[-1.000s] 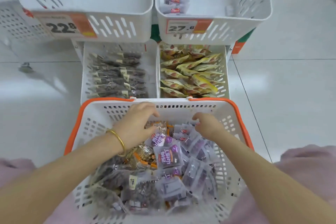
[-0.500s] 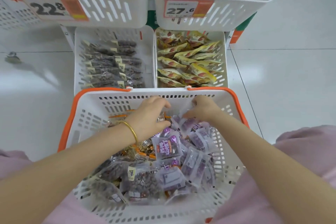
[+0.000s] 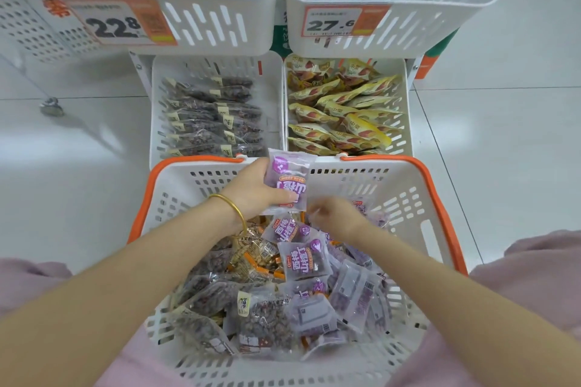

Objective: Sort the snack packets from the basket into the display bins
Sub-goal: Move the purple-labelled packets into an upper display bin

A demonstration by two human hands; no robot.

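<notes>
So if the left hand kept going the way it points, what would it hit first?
Probably the far wall of the basket, if the left hand is below the rim; height is unclear. The purple packet it holds already overlaps that rim, so it might pass over toward the dark-packet bin.

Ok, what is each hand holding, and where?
The left hand grips a purple packet by its left side, thumb across it. The right hand is blurred over the basket; cannot tell.

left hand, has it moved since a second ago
Yes. The left hand has lifted up and away toward the far rim of the basket, and it now grips a purple packet.
</notes>
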